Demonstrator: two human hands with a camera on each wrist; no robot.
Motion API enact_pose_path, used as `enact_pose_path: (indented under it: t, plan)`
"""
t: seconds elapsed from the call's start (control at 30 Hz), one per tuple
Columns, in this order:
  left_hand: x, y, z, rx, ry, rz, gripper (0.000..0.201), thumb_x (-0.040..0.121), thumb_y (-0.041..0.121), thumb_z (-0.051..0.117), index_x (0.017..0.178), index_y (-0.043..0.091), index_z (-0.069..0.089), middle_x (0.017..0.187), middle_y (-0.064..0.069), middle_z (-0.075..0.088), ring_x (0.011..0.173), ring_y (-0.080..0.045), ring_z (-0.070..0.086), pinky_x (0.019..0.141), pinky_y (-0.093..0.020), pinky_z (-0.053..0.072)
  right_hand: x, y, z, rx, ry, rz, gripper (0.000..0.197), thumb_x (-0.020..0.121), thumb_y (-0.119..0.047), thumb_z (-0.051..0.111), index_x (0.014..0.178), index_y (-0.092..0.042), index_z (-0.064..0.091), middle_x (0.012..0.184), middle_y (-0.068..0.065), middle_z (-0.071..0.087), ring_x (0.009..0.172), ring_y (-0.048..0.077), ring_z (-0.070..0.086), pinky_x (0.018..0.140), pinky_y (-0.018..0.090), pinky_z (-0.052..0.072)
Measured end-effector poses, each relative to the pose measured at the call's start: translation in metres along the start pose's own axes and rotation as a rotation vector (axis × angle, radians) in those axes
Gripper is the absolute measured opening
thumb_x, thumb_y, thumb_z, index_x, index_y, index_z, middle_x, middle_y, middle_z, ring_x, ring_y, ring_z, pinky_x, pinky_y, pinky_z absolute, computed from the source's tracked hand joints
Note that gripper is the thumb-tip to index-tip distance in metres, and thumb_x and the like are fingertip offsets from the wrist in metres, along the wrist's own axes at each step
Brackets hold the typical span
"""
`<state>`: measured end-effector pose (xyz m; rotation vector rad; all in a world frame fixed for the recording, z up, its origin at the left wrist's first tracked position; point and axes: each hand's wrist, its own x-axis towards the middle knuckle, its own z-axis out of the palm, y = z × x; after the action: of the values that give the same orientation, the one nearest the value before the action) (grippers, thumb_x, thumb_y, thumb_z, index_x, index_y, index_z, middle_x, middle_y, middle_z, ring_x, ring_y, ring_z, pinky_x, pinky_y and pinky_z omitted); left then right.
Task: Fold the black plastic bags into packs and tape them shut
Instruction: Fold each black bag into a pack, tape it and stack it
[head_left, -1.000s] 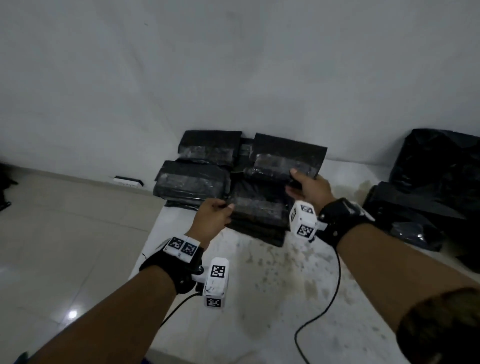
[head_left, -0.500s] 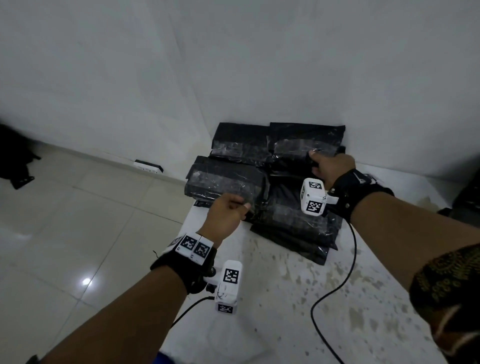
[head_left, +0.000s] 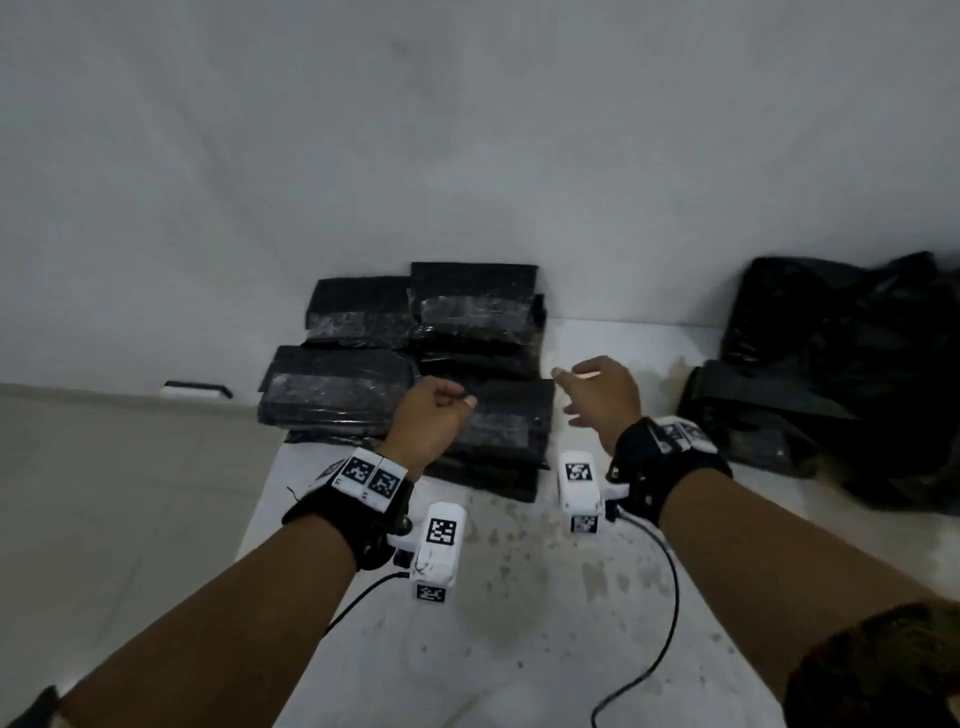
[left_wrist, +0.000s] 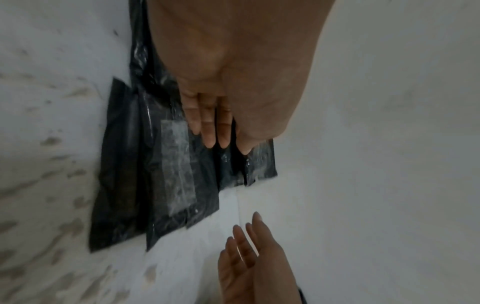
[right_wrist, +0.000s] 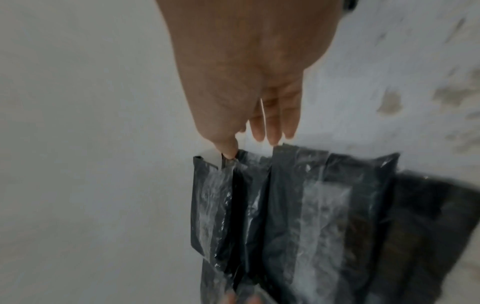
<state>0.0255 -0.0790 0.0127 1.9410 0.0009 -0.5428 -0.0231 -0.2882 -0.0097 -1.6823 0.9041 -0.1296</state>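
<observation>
Against the pale wall at the far edge of a stained white table lies a cluster of folded black plastic packs, each crossed by a shiny strip of clear tape. Two packs lean at the back next to the wall, one lies at the left overhanging the table's edge, and a low stack sits nearest the person.

The left hand hovers over that near stack with its fingers curled in loosely; the head view shows nothing in it. In the left wrist view its fingers point down at the taped packs, which appear blurred beneath them, and whether they touch the plastic cannot be told.

The right hand is just to the right of the stack, above bare table, with fingers spread and relaxed and holding nothing. In the right wrist view its fingertips sit just above the edge of the nearest pack, apart from it.

Each wrist carries a black strap with white marker tags and a small white camera block, with a thin black cable trailing across the table from the right one. A heap of loose, crumpled black plastic bags lies well apart at the table's right end. Grey floor tiles show to the left below the table.
</observation>
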Motion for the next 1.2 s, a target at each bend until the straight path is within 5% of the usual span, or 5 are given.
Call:
enact_pose_path:
  t: [0.33, 0.5, 0.7, 0.9, 1.2]
  plan:
    - [-0.042, 0.031, 0.140, 0.092, -0.107, 0.010, 0.019, 0.093, 0.016, 0.065, 0.108, 0.007, 0.055, 0.096, -0.011, 0.061, 0.070, -0.015, 0.061, 0.070, -0.030, 0.049, -0.037, 0.062, -0.161, -0.459, 0.191, -0.536, 0.025, 0.079, -0.030, 0.079, 0.082, -0.018, 0.058, 0.053, -0.013, 0.043, 0.056, 0.012, 0.047, 0.057, 0.027, 0.039]
    - [-0.066, 0.044, 0.183, 0.082, -0.094, 0.023, 0.021, 0.092, 0.017, 0.066, 0.108, 0.008, 0.056, 0.089, -0.010, 0.061, 0.074, -0.017, 0.063, 0.075, -0.035, 0.052, -0.025, 0.066, -0.218, -0.740, 0.399, -0.737, 0.044, 0.064, -0.037, 0.087, 0.088, -0.014, 0.058, 0.088, 0.005, 0.057, 0.083, 0.027, 0.054, 0.066, 0.035, 0.047]
    - [-0.090, 0.054, 0.195, 0.067, -0.015, 0.048, 0.020, 0.093, 0.019, 0.065, 0.108, 0.010, 0.056, 0.087, -0.006, 0.060, 0.074, -0.014, 0.062, 0.079, -0.036, 0.052, 0.007, 0.076, -0.243, -1.142, 0.209, -0.476, 0.075, 0.051, -0.035, 0.090, 0.116, -0.012, 0.059, 0.125, 0.021, 0.052, 0.108, 0.042, 0.049, 0.088, 0.053, 0.044]
    - [-0.104, 0.054, 0.185, 0.080, 0.089, 0.053, 0.022, 0.095, 0.017, 0.063, 0.112, 0.007, 0.054, 0.087, -0.004, 0.056, 0.080, -0.016, 0.061, 0.059, -0.016, 0.044, 0.020, 0.053, -0.259, -1.090, 0.174, -0.577, 0.020, 0.090, -0.024, 0.059, 0.105, -0.013, 0.067, 0.109, 0.012, 0.062, 0.108, 0.037, 0.052, 0.092, 0.048, 0.038]
    - [-0.100, 0.078, 0.192, 0.250, 0.053, 0.187, 0.053, 0.079, 0.018, 0.080, 0.124, 0.018, 0.051, 0.113, -0.001, 0.058, 0.092, -0.014, 0.058, 0.067, -0.021, 0.045, -0.004, -0.013, -0.269, -0.752, 0.027, -0.861, 0.013, 0.087, -0.010, 0.057, 0.098, -0.011, 0.064, 0.088, 0.017, 0.070, 0.085, 0.041, 0.063, 0.079, 0.044, 0.044]
